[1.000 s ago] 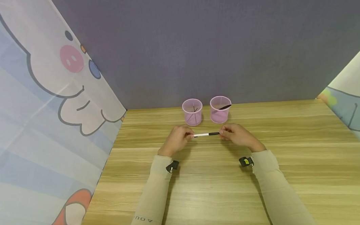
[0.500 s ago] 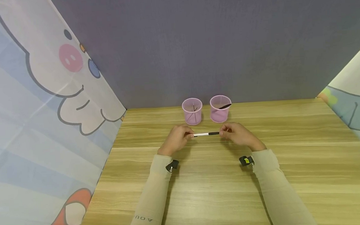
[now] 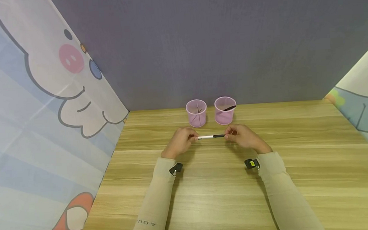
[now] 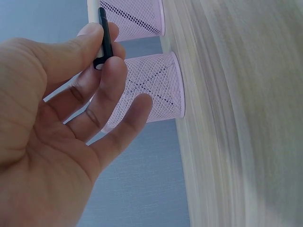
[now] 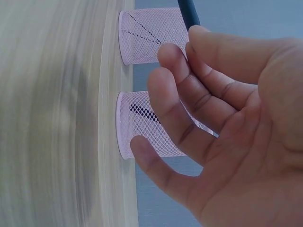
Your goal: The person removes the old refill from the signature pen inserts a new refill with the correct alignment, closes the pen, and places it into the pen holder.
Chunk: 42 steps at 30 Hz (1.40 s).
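Observation:
A white and black pen (image 3: 207, 137) is held level between both hands, in front of two pink mesh cups. My left hand (image 3: 181, 142) pinches its white end; the left wrist view shows thumb and fingers on that end, by the black clip (image 4: 105, 35). With thumb and fingertips my right hand (image 3: 242, 137) pinches the black end (image 5: 189, 13). Thin dark sticks stand in the left cup (image 3: 197, 119). In the right cup (image 3: 224, 117) leans a dark, slender item (image 3: 229, 108) whose kind I cannot tell.
The wood-grain table (image 3: 219, 196) stretches around both forearms. Behind the cups rises a grey wall panel (image 3: 218, 50). A cartoon-printed sheet (image 3: 45, 143) borders the left side, and another printed sheet (image 3: 363, 112) the right.
Both hands keep the pen in the same place. Only the head view has shifted very slightly.

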Motion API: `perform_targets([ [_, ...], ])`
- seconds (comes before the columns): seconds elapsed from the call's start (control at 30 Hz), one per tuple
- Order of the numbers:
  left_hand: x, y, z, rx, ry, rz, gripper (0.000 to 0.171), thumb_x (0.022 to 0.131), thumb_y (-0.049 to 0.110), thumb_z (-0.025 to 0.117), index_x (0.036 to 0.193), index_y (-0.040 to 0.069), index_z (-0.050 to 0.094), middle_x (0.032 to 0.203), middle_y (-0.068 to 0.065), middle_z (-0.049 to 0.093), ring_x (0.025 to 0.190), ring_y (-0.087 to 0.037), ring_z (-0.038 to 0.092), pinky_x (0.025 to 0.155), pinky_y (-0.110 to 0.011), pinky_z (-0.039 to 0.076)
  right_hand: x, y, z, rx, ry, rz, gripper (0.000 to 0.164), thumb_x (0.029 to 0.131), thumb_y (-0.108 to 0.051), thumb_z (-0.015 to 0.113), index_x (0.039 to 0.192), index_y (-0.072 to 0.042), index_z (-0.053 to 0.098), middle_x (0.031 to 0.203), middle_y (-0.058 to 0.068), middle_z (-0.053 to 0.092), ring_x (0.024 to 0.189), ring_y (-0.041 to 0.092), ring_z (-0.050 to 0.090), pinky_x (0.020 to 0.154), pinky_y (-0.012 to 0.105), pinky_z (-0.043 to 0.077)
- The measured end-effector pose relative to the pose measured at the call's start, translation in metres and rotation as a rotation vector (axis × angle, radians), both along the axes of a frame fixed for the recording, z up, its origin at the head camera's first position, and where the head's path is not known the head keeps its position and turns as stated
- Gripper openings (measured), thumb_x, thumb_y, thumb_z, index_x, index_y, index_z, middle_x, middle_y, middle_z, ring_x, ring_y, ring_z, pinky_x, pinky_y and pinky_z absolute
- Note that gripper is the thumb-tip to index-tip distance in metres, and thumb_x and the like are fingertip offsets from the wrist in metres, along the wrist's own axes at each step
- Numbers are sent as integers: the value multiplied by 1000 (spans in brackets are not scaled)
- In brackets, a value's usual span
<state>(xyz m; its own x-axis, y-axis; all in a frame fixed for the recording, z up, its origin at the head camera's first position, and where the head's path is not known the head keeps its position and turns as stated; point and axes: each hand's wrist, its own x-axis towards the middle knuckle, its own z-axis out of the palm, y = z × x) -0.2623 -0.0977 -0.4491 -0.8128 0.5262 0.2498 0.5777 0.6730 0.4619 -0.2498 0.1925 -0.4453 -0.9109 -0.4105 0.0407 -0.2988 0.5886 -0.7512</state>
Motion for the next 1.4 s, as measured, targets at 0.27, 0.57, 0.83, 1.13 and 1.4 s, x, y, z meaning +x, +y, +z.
perform_targets([
  [0.27,0,0,0,11,-1,-8,9,92,11,74,97,4,79,87,-3,71,75,-10,59,70,-24,50,0,-1,1,0,4,-6,4,97,-7,66,99,-4,67,89,8,68,83,19,60,76,34,51],
  [0.57,-1,0,0,7,1,-11,9,93,11,74,97,4,79,87,-3,72,75,-11,59,70,-25,51,2,-2,5,4,0,-14,4,96,-5,66,99,-3,66,89,8,67,83,20,60,78,36,50],
  [0.83,0,0,-1,2,7,-7,9,93,11,74,97,5,79,87,-3,72,75,-11,60,70,-25,51,2,-3,4,8,-5,-19,4,96,-5,66,99,-3,66,89,8,67,84,20,60,78,36,50],
  [1.13,1,0,0,14,5,-6,8,92,12,75,96,6,79,87,-3,72,74,-10,59,69,-23,51,1,-3,0,16,-15,-25,5,95,-3,67,100,-2,66,90,8,67,84,19,60,77,34,51],
  [1.4,1,0,1,8,8,-4,8,93,11,75,96,5,79,87,-3,72,73,-10,59,68,-23,50,2,-4,4,7,-6,-25,5,95,-3,67,99,-2,66,89,8,66,84,20,59,76,33,50],
])
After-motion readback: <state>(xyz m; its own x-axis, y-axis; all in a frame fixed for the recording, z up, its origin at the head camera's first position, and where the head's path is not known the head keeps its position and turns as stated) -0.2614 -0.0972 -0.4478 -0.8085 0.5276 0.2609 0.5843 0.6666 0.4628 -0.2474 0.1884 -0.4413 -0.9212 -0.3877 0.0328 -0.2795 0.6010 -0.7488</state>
